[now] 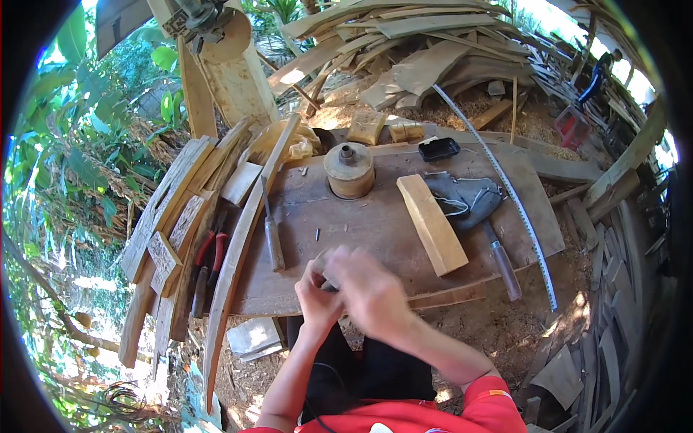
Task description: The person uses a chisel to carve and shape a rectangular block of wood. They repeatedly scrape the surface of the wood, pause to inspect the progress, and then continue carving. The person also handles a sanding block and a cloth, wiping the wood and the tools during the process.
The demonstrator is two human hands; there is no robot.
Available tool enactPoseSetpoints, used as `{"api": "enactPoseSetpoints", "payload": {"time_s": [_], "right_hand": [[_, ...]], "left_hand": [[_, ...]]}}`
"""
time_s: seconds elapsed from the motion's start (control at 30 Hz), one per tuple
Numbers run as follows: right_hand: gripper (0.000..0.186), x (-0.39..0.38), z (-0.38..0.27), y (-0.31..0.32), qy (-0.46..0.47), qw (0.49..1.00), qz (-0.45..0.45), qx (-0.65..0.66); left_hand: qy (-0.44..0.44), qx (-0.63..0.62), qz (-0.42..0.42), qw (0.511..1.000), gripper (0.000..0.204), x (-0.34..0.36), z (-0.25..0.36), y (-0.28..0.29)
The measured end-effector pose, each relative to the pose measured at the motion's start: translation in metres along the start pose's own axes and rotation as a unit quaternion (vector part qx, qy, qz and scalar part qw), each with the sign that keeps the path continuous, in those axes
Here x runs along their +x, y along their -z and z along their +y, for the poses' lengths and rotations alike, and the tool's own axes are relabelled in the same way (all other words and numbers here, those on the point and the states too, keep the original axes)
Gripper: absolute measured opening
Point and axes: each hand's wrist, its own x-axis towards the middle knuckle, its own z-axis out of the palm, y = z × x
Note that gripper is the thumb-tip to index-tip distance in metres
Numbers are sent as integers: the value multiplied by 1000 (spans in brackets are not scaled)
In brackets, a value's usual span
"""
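Note:
Over the near edge of the wooden work table (375, 238), my hands come together. My left hand (317, 297) is closed, its fingers curled round a small dark thing mostly hidden between the hands. Motion smears my right hand (372, 292), which lies across the left one; its fingers cannot be made out. Just beyond my left hand is a tool with a wooden handle (273, 244) and a thin metal shank. A small dark metal piece (317, 234) lies nearby. To the right rests a squared wood block (433, 227).
A round pot with a spout (349, 172) stands mid-table. Farther right are a black tray (438, 149), dark cloth (468, 200), a wooden-handled tool (503, 263) and a long toothed strip (505, 180). Planks and red-handled pliers (213, 252) crowd the left; a person (600, 76) is far right.

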Motion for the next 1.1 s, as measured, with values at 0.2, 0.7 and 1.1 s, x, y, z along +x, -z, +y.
{"api": "enactPoseSetpoints", "payload": {"time_s": [0.2,0.7,1.1], "right_hand": [[41,-25,-25,-6,61,996,-60,-3],[38,-2,-12,2,-40,998,-35,19],[34,-19,-21,-15,64,998,-3,1]], "left_hand": [[41,-4,-12,999,38,-1,14,-2],[44,-5,-5,999,42,-4,6,-1],[85,-35,12,996,33,-5,14,-4]]}}
